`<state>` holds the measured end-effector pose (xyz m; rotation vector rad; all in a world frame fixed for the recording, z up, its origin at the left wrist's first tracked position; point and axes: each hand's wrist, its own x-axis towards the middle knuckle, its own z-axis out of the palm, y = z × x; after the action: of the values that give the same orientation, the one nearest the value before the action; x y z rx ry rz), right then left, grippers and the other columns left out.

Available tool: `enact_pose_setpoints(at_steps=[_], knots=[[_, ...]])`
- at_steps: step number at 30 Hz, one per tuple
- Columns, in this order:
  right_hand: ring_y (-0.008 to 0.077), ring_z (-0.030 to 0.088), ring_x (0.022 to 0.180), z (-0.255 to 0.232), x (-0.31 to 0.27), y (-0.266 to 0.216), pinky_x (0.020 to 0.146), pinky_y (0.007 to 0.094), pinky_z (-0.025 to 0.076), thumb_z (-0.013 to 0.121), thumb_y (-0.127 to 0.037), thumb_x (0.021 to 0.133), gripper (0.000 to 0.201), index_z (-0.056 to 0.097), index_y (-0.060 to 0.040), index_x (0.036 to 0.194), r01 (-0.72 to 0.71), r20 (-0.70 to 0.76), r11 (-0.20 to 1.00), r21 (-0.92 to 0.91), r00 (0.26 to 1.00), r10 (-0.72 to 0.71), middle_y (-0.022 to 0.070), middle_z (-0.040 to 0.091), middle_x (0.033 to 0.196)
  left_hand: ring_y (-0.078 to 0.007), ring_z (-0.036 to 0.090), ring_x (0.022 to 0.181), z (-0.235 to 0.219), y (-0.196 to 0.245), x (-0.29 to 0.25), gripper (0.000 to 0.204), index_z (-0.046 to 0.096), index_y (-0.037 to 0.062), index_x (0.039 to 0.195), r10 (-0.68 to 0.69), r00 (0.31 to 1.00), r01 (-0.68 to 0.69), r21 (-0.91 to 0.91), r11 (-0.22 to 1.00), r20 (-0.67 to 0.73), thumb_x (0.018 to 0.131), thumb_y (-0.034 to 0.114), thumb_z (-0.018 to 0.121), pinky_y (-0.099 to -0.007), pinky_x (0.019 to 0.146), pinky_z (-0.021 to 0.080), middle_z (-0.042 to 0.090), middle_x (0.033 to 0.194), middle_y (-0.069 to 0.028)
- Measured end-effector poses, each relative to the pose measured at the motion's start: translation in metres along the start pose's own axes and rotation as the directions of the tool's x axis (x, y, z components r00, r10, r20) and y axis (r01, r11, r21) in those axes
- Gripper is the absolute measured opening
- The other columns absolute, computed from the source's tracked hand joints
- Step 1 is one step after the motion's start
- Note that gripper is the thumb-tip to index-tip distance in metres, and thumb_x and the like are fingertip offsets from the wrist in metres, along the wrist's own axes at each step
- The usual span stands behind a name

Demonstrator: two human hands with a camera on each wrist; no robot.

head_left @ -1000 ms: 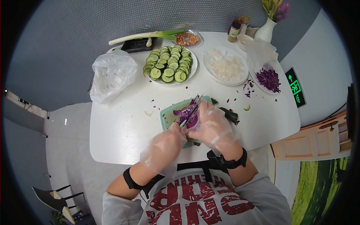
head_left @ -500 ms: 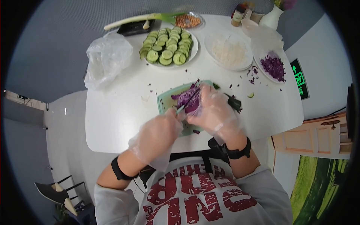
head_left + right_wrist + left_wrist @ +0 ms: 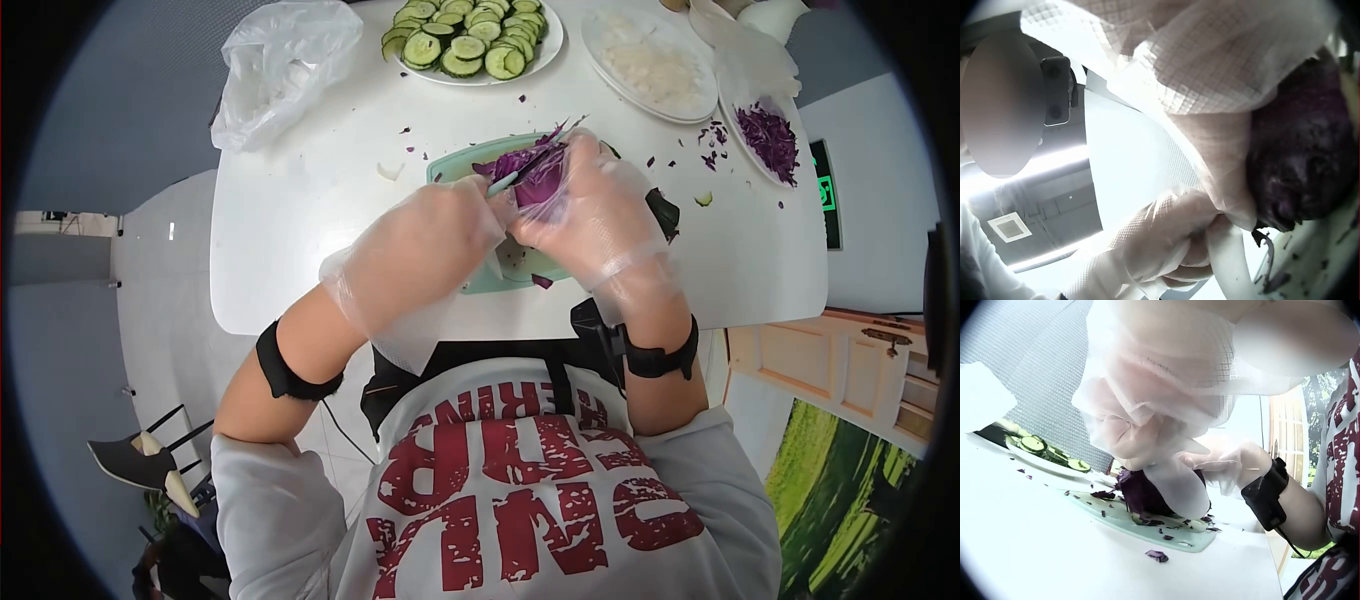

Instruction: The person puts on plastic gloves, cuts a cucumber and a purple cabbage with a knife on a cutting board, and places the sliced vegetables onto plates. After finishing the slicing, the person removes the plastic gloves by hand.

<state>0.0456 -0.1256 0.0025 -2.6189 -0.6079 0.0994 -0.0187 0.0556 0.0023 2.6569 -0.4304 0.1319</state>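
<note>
Left hand (image 3: 430,235), in a clear disposable glove, grips the pale teal handle of the kitchen knife (image 3: 503,184), fingers curled round it. Right hand (image 3: 600,205), gloved likewise, grips the purple cabbage (image 3: 540,183) from its right side, fingers bent over it. The cabbage is located above the cutting board (image 3: 480,285), near its upper half; the right wrist view does not settle whether its underside touches the board. The knife blade slants up and right along the cut face of the cabbage.

Surrounding items, left to right, referenced to the cutting board:

- Far left and beyond: crumpled plastic bag (image 3: 275,85), on the white table (image 3: 290,250).
- Left, just beside: thin pale scrap (image 3: 390,172).
- Beyond, slightly left: round plate (image 3: 545,58) bearing overlapping cucumber slices (image 3: 468,47).
- Near edge: cabbage fragment (image 3: 541,281).
- Right, near: dark green cucumber piece (image 3: 661,213), partly behind the right hand.
- Beyond and right: white plate (image 3: 600,70) holding translucent white slices (image 3: 655,75).
- Right, past the cucumber piece: small green-edged slice (image 3: 704,199).
- Farther right and beyond: loose purple shreds (image 3: 713,145), then oval plate (image 3: 742,145) holding shredded purple cabbage (image 3: 770,142).

Black wristbands (image 3: 660,358) are fitted to both forearms.
</note>
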Motion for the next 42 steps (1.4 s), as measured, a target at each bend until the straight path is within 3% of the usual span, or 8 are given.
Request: enact_pose_setpoints(at_steps=[3, 5, 8, 15, 17, 36, 38, 42], knots=[[0.0351, 0.065, 0.093, -0.003, -0.001, -0.002, 0.082, 0.042, 0.052, 0.082, -0.038, 0.067, 0.069, 0.051, 0.0079, 0.108, -0.011, 0.026, 1.0, -0.022, 1.0, 0.011, 0.0214, 0.063, 0.097, -0.0267, 0.061, 0.07, 0.007, -0.007, -0.004, 0.013, 0.06, 0.0027, 0.093, 0.357, 0.925, -0.302, 0.313, 0.9, -0.133, 0.088, 0.015, 0.058, -0.0369, 0.055, 0.051, 0.057, 0.082, -0.0125], [0.0346, 0.065, 0.093, -0.004, -0.001, 0.0, 0.082, 0.0413, 0.052, 0.083, -0.038, 0.066, 0.07, 0.051, 0.0078, 0.108, -0.009, 0.021, 1.0, -0.015, 1.0, 0.01, 0.0211, 0.063, 0.098, -0.0459, 0.058, 0.07, -0.006, 0.007, -0.006, 0.031, 0.056, -0.0023, 0.088, -0.06, 0.993, 0.071, -0.101, 0.992, 0.103, 0.099, 0.026, 0.05, -0.0486, 0.063, 0.046, 0.057, 0.067, -0.0264], [0.0337, 0.065, 0.092, -0.002, -0.005, 0.0, 0.081, 0.0399, 0.053, 0.083, -0.04, 0.066, 0.072, 0.05, 0.0072, 0.109, 0.015, 0.001, 0.999, -0.033, 1.0, -0.015, 0.0205, 0.062, 0.098, -0.0463, 0.057, 0.066, -0.013, 0.012, -0.014, 0.029, 0.055, -0.004, 0.086, -0.286, 0.937, 0.326, -0.203, 0.923, 0.2, 0.099, 0.022, 0.052, -0.0486, 0.061, 0.046, 0.056, 0.065, -0.0277], [0.0335, 0.065, 0.089, 0.0, -0.008, 0.002, 0.079, 0.0387, 0.053, 0.084, -0.035, 0.064, 0.068, 0.049, 0.0056, 0.105, 0.074, -0.072, 0.997, -0.032, 0.994, -0.076, 0.0197, 0.061, 0.097, -0.0453, 0.056, 0.06, -0.013, 0.022, -0.01, 0.028, 0.056, -0.0037, 0.083, -0.146, 0.985, 0.151, -0.042, 0.988, 0.096, 0.098, 0.021, 0.055, -0.0483, 0.056, 0.045, 0.055, 0.061, -0.0272], [0.0337, 0.065, 0.089, 0.0, -0.008, 0.002, 0.079, 0.0388, 0.053, 0.084, -0.033, 0.063, 0.066, 0.049, 0.0054, 0.104, 0.092, -0.086, 0.996, -0.016, 0.992, -0.093, 0.0199, 0.061, 0.097, -0.0451, 0.057, 0.06, -0.008, 0.017, -0.008, 0.028, 0.055, -0.0037, 0.084, -0.266, 0.953, 0.28, -0.089, 0.956, 0.144, 0.098, 0.02, 0.055, -0.0489, 0.056, 0.045, 0.055, 0.06, -0.0266], [0.0387, 0.063, 0.09, -0.003, -0.009, 0.003, 0.077, 0.0428, 0.053, 0.084, -0.03, 0.063, 0.07, 0.045, 0.0052, 0.11, 0.078, -0.084, 0.991, 0.104, 0.994, -0.069, 0.0234, 0.061, 0.099, -0.0421, 0.06, 0.061, 0.003, 0.008, -0.026, 0.02, 0.058, -0.0029, 0.093, -0.227, 0.959, 0.234, -0.018, 0.972, 0.169, 0.097, 0.016, 0.054, -0.0482, 0.059, 0.047, 0.056, 0.062, -0.0254], [0.0386, 0.063, 0.09, -0.002, -0.008, 0.003, 0.077, 0.0425, 0.053, 0.085, -0.029, 0.063, 0.07, 0.045, 0.005, 0.11, 0.085, -0.097, 0.989, 0.12, 0.993, -0.073, 0.0235, 0.061, 0.099, -0.0343, 0.058, 0.05, 0.003, 0.01, -0.025, 0.028, 0.053, 0.0027, 0.079, -0.247, 0.964, 0.245, 0.028, 0.969, 0.1, 0.095, 0.024, 0.058, -0.0425, 0.048, 0.047, 0.055, 0.053, -0.0166], [0.0357, 0.064, 0.088, 0.002, -0.007, 0.004, 0.077, 0.0404, 0.053, 0.084, -0.031, 0.063, 0.068, 0.047, 0.0051, 0.107, 0.107, -0.11, 0.992, 0.063, 0.989, -0.099, 0.021, 0.061, 0.096, -0.042, 0.059, 0.058, -0.007, 0.021, -0.017, 0.023, 0.058, -0.0031, 0.086, -0.296, 0.944, 0.301, -0.017, 0.953, 0.146, 0.097, 0.017, 0.056, -0.0485, 0.056, 0.046, 0.056, 0.06, -0.0258]])
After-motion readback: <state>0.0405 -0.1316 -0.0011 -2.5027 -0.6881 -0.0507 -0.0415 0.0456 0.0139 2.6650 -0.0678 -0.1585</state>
